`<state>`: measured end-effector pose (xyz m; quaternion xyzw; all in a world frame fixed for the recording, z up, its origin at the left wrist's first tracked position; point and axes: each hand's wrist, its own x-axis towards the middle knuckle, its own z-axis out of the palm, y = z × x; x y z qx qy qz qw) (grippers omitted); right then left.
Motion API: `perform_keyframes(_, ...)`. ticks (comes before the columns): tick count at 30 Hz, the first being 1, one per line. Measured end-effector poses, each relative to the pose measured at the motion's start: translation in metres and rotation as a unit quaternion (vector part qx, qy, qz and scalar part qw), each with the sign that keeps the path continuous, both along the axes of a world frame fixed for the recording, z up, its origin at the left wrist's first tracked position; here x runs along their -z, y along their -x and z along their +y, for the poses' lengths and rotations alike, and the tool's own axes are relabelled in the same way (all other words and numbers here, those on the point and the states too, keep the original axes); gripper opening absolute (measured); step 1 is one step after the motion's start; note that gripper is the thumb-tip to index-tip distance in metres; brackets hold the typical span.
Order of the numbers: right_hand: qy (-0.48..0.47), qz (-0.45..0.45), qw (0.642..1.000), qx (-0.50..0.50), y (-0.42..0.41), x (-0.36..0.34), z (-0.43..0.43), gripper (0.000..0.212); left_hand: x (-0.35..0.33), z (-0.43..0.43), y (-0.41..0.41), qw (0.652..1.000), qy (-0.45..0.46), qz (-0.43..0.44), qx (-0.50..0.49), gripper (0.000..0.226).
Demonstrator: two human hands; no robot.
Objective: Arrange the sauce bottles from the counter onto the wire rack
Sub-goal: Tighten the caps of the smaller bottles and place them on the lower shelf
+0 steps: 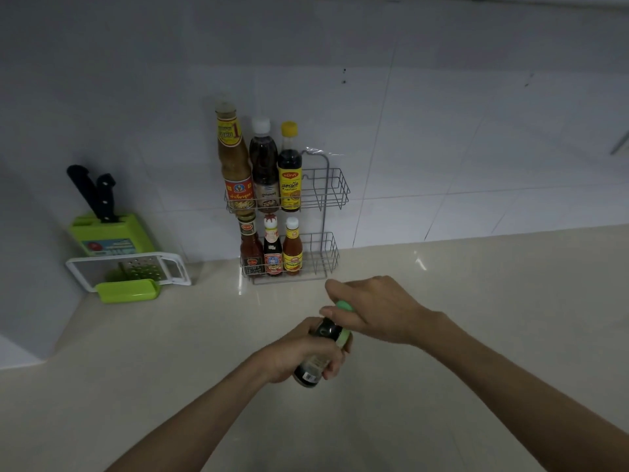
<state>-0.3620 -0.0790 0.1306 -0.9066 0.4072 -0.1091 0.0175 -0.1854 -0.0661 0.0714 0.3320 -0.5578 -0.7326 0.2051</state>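
Note:
A two-tier wire rack [335, 190] stands on the counter against the tiled wall. Its upper shelf holds three tall bottles [263, 165] at the left; its lower shelf holds three small sauce bottles [272, 250], also at the left. The right end of each shelf is bare. In front of the rack, above the counter, I hold a dark bottle with a green cap [323, 342], tilted. My left hand [299, 356] wraps its body. My right hand [377, 311] grips its cap end from above.
A green knife block [112, 233] with two black-handled knives stands at the left by the wall. A white and green grater [129, 270] lies in front of it. The beige counter [476, 318] stretches right and toward me.

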Motion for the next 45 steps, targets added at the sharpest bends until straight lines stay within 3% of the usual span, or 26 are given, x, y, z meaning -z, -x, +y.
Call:
perform_keyframes(2, 0.010, -0.034, 0.999, 0.026, -0.003, 0.012, 0.001, 0.020, 0.000, 0.002, 0.004, 0.999, 0.020, -0.036, -0.030, 0.014)
perform_keyframes(5, -0.033, -0.065, 0.992, 0.101, -0.010, 0.022, -0.011, 0.014, 0.010, 0.000, 0.011, 0.965, 0.085, -0.159, -0.189, 0.010)
perform_keyframes(7, -0.065, -0.078, 0.982, 0.157, -0.018, 0.030, -0.016, 0.020, 0.016, 0.000, 0.016, 0.918, 0.144, -0.252, -0.270, 0.020)
perform_keyframes(9, -0.116, -0.104, 0.962, 0.222, -0.030, 0.041, -0.023, 0.024, 0.021, 0.003, 0.019, 0.848, 0.231, -0.374, -0.296, 0.029)
perform_keyframes(10, -0.158, -0.146, 0.946, 0.244, -0.035, 0.044, -0.026, 0.022, 0.023, 0.003, 0.018, 0.816, 0.269, -0.415, -0.299, 0.031)
perform_keyframes(11, -0.200, -0.200, 0.926, 0.250, -0.038, 0.044, -0.029, 0.020, 0.024, 0.002, 0.016, 0.805, 0.289, -0.423, -0.298, 0.034)
perform_keyframes(12, -0.224, -0.241, 0.914, 0.238, -0.038, 0.042, -0.034, 0.020, 0.022, 0.000, 0.012, 0.821, 0.287, -0.405, -0.283, 0.040)
perform_keyframes(13, -0.229, -0.260, 0.913, 0.214, -0.035, 0.036, -0.040, 0.022, 0.020, -0.004, 0.007, 0.859, 0.259, -0.359, -0.257, 0.046)
perform_keyframes(15, -0.252, -0.260, 0.917, 0.166, -0.026, 0.020, -0.053, 0.027, 0.012, -0.009, -0.007, 0.955, 0.121, -0.207, -0.177, 0.049)
perform_keyframes(16, -0.280, -0.274, 0.909, 0.146, -0.020, 0.013, -0.060, 0.028, 0.010, -0.011, -0.016, 0.984, 0.031, -0.107, -0.136, 0.048)
perform_keyframes(18, -0.349, -0.331, 0.869, 0.116, -0.013, 0.006, -0.070, 0.031, 0.010, -0.012, -0.030, 0.991, -0.107, 0.036, -0.067, 0.048)
perform_keyframes(20, -0.390, -0.367, 0.839, 0.096, -0.011, 0.006, -0.076, 0.037, 0.013, -0.013, -0.035, 0.988, -0.135, 0.072, -0.023, 0.046)
perform_keyframes(23, -0.406, -0.393, 0.819, 0.104, -0.014, 0.015, -0.073, 0.042, 0.022, -0.014, -0.022, 0.994, -0.079, 0.035, -0.064, 0.043)
perform_keyframes(27, -0.386, -0.330, 0.850, 0.137, -0.005, 0.050, -0.064, 0.030, 0.043, -0.024, -0.011, 0.980, -0.003, -0.036, -0.198, 0.035)
perform_keyframes(30, -0.377, -0.325, 0.851, 0.170, -0.001, 0.073, -0.068, 0.035, 0.054, -0.043, -0.010, 0.972, 0.009, -0.077, -0.220, 0.038)
perform_keyframes(34, -0.317, -0.326, 0.867, 0.207, 0.007, 0.092, -0.108, 0.042, 0.070, -0.088, -0.018, 0.973, 0.032, -0.197, -0.114, 0.074)
perform_keyframes(36, -0.258, -0.344, 0.872, 0.233, 0.004, 0.101, -0.130, 0.046, 0.070, -0.113, -0.022, 0.958, 0.061, -0.247, -0.129, 0.094)
perform_keyframes(41, -0.127, -0.392, 0.878, 0.245, -0.015, 0.117, -0.174, 0.037, 0.066, -0.157, -0.020, 0.935, 0.104, -0.242, -0.239, 0.104)
perform_keyframes(45, -0.140, -0.336, 0.898, 0.248, -0.021, 0.137, -0.210, 0.037, 0.074, -0.169, -0.011, 0.923, 0.110, -0.231, -0.286, 0.103)
